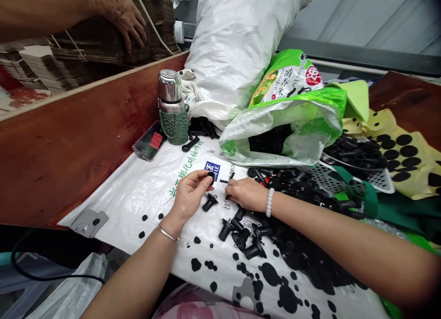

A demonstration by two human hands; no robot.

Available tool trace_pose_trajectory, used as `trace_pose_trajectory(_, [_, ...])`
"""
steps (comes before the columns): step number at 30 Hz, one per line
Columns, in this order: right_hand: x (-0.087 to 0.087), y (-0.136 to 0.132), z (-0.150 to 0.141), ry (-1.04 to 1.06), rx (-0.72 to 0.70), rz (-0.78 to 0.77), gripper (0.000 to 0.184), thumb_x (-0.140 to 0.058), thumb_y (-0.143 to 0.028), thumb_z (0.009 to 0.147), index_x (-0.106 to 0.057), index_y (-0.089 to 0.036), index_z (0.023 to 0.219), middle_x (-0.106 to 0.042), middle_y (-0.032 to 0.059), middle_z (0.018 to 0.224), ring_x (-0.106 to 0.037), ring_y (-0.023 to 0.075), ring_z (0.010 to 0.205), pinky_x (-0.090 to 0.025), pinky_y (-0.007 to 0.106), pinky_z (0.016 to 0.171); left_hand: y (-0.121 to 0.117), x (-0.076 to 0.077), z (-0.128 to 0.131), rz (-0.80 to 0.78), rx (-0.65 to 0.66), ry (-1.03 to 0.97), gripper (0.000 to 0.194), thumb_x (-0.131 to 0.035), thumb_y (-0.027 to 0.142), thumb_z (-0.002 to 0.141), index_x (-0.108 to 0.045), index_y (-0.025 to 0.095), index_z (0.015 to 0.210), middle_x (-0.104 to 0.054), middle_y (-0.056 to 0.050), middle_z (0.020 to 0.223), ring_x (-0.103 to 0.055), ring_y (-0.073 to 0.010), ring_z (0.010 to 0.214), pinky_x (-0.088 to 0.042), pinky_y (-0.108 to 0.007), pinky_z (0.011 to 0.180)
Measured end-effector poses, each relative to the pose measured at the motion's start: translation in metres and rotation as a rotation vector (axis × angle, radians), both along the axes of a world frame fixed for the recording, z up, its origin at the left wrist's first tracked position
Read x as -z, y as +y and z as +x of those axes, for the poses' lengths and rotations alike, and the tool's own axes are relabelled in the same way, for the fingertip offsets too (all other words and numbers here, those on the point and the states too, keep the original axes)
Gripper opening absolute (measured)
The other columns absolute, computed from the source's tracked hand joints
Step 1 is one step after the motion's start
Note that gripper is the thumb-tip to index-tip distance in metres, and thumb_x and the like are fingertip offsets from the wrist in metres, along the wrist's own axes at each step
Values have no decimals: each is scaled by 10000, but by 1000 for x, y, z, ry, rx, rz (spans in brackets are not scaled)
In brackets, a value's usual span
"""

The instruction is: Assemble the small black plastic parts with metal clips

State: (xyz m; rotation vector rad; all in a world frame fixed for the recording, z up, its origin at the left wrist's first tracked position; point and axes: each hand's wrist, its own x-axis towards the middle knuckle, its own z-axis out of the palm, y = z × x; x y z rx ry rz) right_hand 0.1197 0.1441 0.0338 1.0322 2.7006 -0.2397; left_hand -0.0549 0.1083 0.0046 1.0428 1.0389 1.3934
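My left hand (191, 190) pinches a small black round plastic part (210, 175) between thumb and fingertips, above the white woven sheet (144, 190). Just to its right, my right hand (246, 193) is bent down to the sheet with fingertips together; what they hold, if anything, is hidden. Beside those fingertips lies a thin black ridged piece (223, 181). A black flanged plastic fitting (209, 202) rests below my left fingertips. Several more black fittings (253, 241) lie in a loose group nearer me.
A steel flask (170, 91) in a green net and a phone (149, 141) stand by the wooden board (86, 135). An opened green-and-white bag (275, 126) holds black parts. A white basket (386, 183) sits right. Another person's hand (127, 22) touches stacked cardboard.
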Motion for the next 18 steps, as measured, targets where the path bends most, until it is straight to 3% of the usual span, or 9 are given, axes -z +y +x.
trace_pose_trajectory(4, [-3,-1,3,86,43,-24,149,-493,-158,800,-627,-140,864,-640,108,889,-591,185,726,-374,251,589,-2,0,0,28,41,37,273,-673,311,711,-626,131,911,-664,-32,807,-630,-122,659,-557,-270,658])
trace_pose_trajectory(9, [-17,-1,8,257,157,-80,91,-519,-175,807,-597,-149,846,-634,24,735,-554,121,628,-392,219,604,-4,3,-1,67,79,87,246,-663,287,729,-633,140,924,-664,-36,825,-624,-120,663,-544,-259,667])
trace_pose_trajectory(14, [-26,2,17,362,228,-103,129,-484,-173,841,-565,-141,936,-629,5,763,-545,98,637,-404,197,606,-4,3,-3,93,41,141,252,-663,291,730,-636,132,923,-658,-38,802,-619,-120,654,-531,-246,644])
trace_pose_trajectory(18, [-22,4,20,323,231,-104,135,-478,-168,846,-596,-138,905,-634,9,746,-553,102,635,-405,199,606,-3,2,-4,90,-4,116,271,-678,295,712,-628,120,912,-656,-41,792,-619,-121,639,-538,-252,623])
